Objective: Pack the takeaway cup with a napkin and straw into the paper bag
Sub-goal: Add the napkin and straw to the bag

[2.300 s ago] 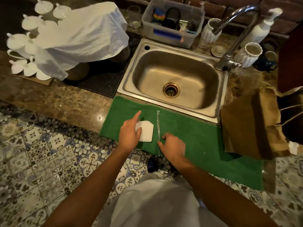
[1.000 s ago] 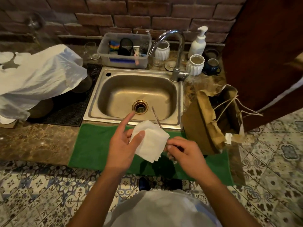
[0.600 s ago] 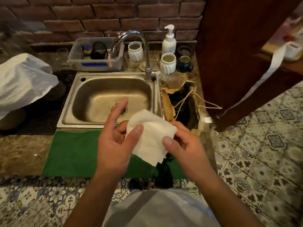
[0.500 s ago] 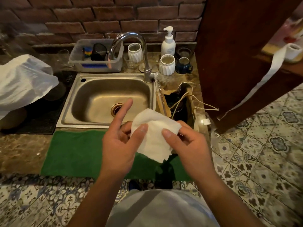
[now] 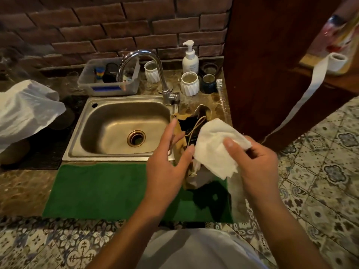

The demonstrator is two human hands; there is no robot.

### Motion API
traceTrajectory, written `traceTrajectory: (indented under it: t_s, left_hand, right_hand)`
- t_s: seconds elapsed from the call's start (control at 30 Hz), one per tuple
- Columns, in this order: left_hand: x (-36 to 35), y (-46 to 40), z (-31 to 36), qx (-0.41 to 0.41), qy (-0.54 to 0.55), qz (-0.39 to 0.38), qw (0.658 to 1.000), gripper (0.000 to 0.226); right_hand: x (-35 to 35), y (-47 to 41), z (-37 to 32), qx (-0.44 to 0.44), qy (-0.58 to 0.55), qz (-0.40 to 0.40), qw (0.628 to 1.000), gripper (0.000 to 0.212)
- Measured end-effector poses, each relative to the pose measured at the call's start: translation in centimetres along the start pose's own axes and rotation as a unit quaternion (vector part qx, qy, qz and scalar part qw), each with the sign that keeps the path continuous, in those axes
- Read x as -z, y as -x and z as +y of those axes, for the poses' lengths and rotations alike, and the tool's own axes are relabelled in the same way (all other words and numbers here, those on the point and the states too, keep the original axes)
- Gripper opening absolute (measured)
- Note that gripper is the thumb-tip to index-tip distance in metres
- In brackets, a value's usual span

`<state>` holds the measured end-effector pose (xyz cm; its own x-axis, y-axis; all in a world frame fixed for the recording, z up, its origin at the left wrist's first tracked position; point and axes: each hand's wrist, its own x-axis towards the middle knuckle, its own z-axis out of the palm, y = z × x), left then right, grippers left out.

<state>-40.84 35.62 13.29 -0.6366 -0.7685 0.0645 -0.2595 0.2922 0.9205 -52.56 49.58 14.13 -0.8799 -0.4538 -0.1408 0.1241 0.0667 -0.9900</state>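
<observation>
My right hand (image 5: 256, 162) pinches a white napkin (image 5: 213, 148) and holds it over the mouth of the brown paper bag (image 5: 179, 147). The bag stands open on the counter to the right of the sink, its twine handles (image 5: 196, 127) lying across a dark inside. A clear-wrapped straw (image 5: 222, 98) sticks up past the napkin, and its lower end is hidden behind the napkin. My left hand (image 5: 167, 167) hovers with fingers spread at the bag's left wall, thumb close to the napkin's edge. No cup can be made out in the bag.
A green mat (image 5: 101, 189) covers the counter's front edge. The steel sink (image 5: 116, 131) and its tap (image 5: 143, 63) are on the left. White ribbed cups (image 5: 190, 83), a soap bottle (image 5: 190, 57) and a plastic tub (image 5: 108, 80) line the brick wall. A wooden panel (image 5: 272, 65) rises on the right.
Both hands lifted the napkin and straw off the green mat and carried them right to the bag. My left hand has let go of the napkin; my right hand alone holds it.
</observation>
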Motion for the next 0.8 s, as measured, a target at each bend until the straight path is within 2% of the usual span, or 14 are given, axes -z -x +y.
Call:
traceTrajectory:
  t_s: [0.13, 0.23, 0.37, 0.57, 0.7, 0.8]
  left_hand:
    - [-1.6, -1.6, -1.7, -0.063, -0.170, -0.028, 0.983, 0.088]
    - [-2.5, -2.7, -2.4, -0.055, -0.231, -0.041, 0.971, 0.097]
    - [-2.1, -4.3, -3.4, -0.015, -0.236, -0.028, 0.971, 0.097]
    - [-1.4, -5.1, -4.2, 0.005, -0.254, -0.037, 0.967, 0.099]
    - [-1.2, -4.7, -4.7, 0.017, -0.207, -0.035, 0.978, 0.099]
    - [-1.0, -4.5, -5.5, 0.038, -0.156, -0.034, 0.986, 0.099]
  right_hand:
    - [1.6, -1.4, 0.4, 0.008, 0.027, 0.058, 0.998, 0.011]
    - [1.7, -2.2, 0.8, 0.019, 0.054, 0.075, 0.996, 0.016]
    - [0.3, -3.2, 0.9, 0.045, 0.078, 0.058, 0.994, 0.019]
    - [-3.1, -4.6, 2.1, 0.127, 0.235, 0.017, 0.963, 0.029]
    - [-4.5, -5.2, 3.0, 0.131, 0.344, -0.004, 0.930, 0.032]
    - [-5.3, -5.0, 3.3, 0.113, 0.345, -0.018, 0.932, 0.030]
